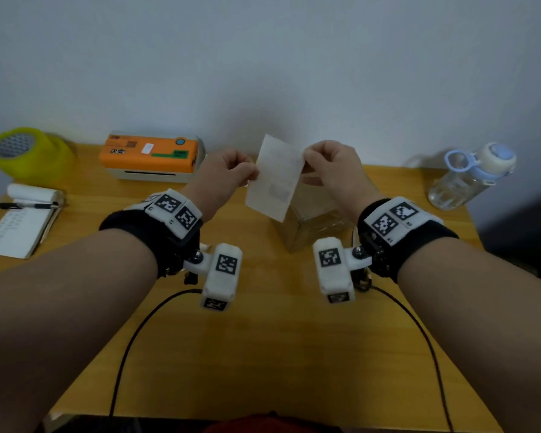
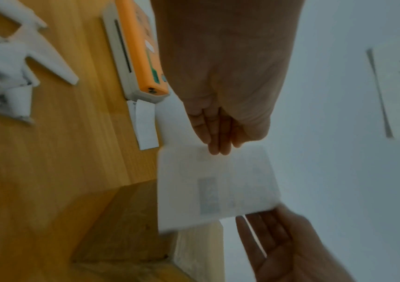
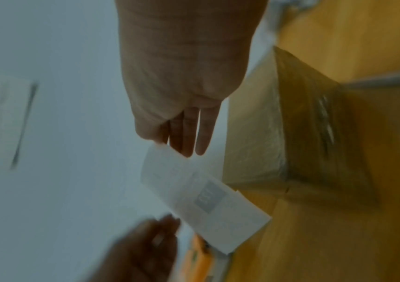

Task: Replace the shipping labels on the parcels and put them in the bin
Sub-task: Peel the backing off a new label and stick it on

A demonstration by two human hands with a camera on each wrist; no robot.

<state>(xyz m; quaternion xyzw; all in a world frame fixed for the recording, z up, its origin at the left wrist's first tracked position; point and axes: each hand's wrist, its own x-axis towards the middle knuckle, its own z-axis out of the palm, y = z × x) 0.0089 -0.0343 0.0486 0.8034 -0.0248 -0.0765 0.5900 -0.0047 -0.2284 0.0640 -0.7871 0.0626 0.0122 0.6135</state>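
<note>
Yellow-green tape roll (image 1: pixel 19 151) sits at the far left of my head view, with an open notepad (image 1: pixel 16 226) and a black pen (image 1: pixel 25 206) lying across it just in front. Further right, against the wall, I see the orange-topped label printer (image 1: pixel 152 157); the left wrist view shows crumpled white backing scraps (image 2: pixel 5 76) on the wooden table (image 1: pixel 263 354) near it. My left hand (image 1: pixel 228 173) pinches the left edge of the shipping label (image 1: pixel 275 179), which I hold raised above the table, tilted, with faint print showing through. My right hand (image 1: pixel 328 164) pinches the opposite edge, thumb against fingers. Both wrist views are blurred, so I cannot tell whether any backing is peeling away. Beneath and just behind the label stands the cardboard parcel (image 1: pixel 310 223), wrapped in clear tape, resting on the table. At the far right a clear water bottle (image 1: pixel 469 179) with a pale blue lid stands alone.
</note>
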